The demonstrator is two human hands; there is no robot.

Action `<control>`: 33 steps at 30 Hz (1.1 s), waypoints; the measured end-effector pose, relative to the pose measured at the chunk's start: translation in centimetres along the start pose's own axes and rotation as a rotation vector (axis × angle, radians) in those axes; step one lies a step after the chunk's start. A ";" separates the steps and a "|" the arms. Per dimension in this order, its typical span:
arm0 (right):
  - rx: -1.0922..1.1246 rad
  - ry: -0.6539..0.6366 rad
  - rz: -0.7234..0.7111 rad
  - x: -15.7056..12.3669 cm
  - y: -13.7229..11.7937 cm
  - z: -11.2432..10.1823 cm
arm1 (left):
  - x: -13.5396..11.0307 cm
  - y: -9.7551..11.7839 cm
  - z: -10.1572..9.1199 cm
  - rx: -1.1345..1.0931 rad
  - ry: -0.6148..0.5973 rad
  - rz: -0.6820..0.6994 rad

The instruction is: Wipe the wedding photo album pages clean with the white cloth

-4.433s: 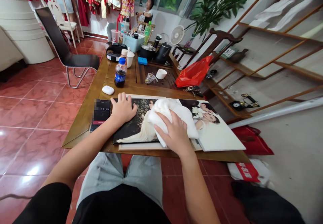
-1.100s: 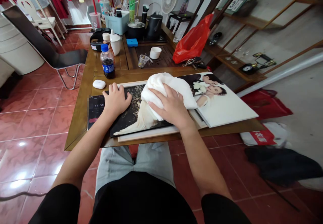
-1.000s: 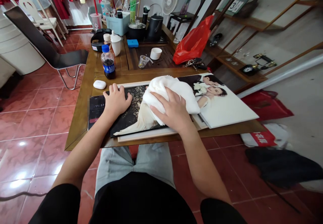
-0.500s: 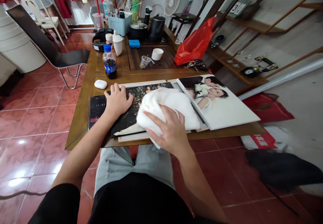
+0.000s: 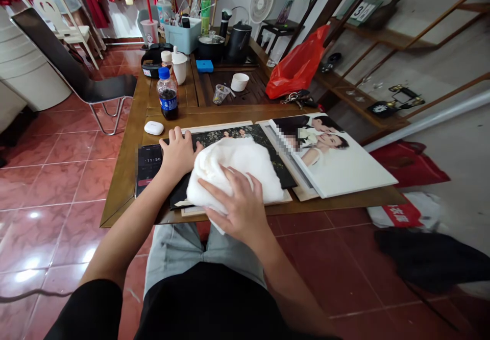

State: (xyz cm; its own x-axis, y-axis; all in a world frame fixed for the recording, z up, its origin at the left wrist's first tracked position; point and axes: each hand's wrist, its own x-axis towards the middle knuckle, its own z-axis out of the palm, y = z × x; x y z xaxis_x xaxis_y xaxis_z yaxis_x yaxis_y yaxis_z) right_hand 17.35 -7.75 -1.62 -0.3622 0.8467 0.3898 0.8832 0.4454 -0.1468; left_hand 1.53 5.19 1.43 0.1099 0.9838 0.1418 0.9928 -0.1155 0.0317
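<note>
My right hand (image 5: 243, 207) grips a bunched white cloth (image 5: 256, 159) and presses it on a dark photo panel (image 5: 282, 172), whose lower middle the cloth covers. Two small figures show at the panel's top. My left hand (image 5: 178, 151) lies flat with fingers spread on the panel's left part, near its edge. A phone (image 5: 147, 162) showing a timer lies just left of that hand. Right of the dark panel, a white photo panel (image 5: 352, 164) with a couple in wedding dress rests on a light wooden frame (image 5: 306, 191).
Behind my left hand are a white earbud case (image 5: 153, 127) and a cola bottle (image 5: 168, 100). Farther back on the wooden table (image 5: 118, 192) stand a small white bowl (image 5: 239, 81), a red plastic bag (image 5: 296, 67) and keys (image 5: 298, 98). A black chair (image 5: 103, 86) stands at left.
My right hand has slid the cloth left across the dark panel, uncovering its right part and covering more of its lower left. My left hand has stayed in place.
</note>
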 end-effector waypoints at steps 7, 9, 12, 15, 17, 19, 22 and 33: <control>-0.095 0.117 0.172 -1.2 4.4 -0.5 | -0.1 -0.4 0.3 -0.034 0.013 0.009; -0.107 0.137 0.208 -1.3 5.1 -0.6 | -0.1 -0.4 0.2 -0.036 0.015 0.006; -0.119 0.154 0.217 -1.2 5.3 -0.4 | -0.2 -0.4 0.2 -0.038 0.016 0.001; -0.117 0.159 0.204 -0.8 4.3 -0.2 | -0.2 -0.3 0.2 -0.039 0.021 0.000; -0.099 0.141 0.178 -0.4 3.1 0.0 | -0.2 -0.3 0.2 -0.042 0.019 -0.002; -0.070 0.114 0.132 -0.1 1.7 0.2 | -0.2 -0.3 0.2 -0.044 0.014 -0.007; -0.026 0.078 0.055 0.4 -0.4 0.5 | -0.2 -0.2 0.0 -0.039 0.001 -0.002; -0.062 0.103 0.132 -0.3 2.5 0.1 | -0.1 -0.3 0.4 -0.039 0.011 -0.003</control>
State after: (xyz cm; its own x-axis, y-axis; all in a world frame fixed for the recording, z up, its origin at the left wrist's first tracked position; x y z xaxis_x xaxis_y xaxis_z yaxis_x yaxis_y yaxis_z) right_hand 19.67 -6.81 -2.19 -0.2126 0.8607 0.4625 0.9388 0.3112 -0.1475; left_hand 1.23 5.18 1.05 0.1058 0.9825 0.1530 0.9906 -0.1176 0.0703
